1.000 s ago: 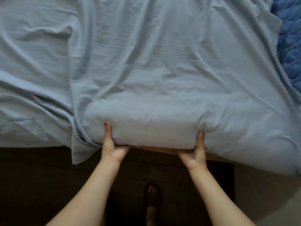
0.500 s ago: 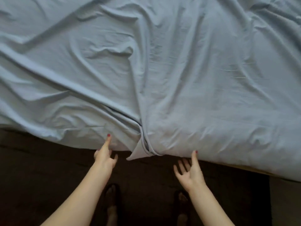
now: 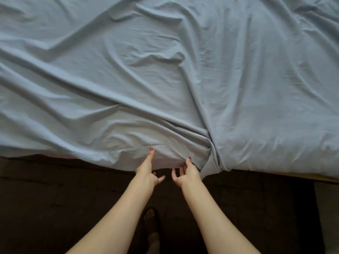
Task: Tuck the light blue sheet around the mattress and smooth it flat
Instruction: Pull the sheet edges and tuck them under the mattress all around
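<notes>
The light blue cotton sheet (image 3: 165, 79) lies spread over the whole mattress, heavily creased, with long ridges running diagonally across the top and a deep gathered fold (image 3: 214, 143) that drops over the near edge to the right of the hands. Along that near edge the cloth hangs loose over the side rather than being tucked under — the hem droops in a shallow curve just where the hands meet it. The left hand (image 3: 146, 171) reaches up with its thumb laid straight against the hanging cloth and its fingers loosely spread below the hem, holding nothing that can be seen. The right hand (image 3: 187, 172) is just beside it, thumb on the front of the cloth and fingers curled below the hem; whether they actually pinch the fabric cannot be told. The untucked hem runs left to right along the near edge, directly ahead of and slightly above both hands, so the coming move looks like a push under the mattress and away from the person; the right hand is the nearer one to the gathered fold. Below are a dark floor (image 3: 73, 208) and one foot in a dark sandal (image 3: 151, 222).
</notes>
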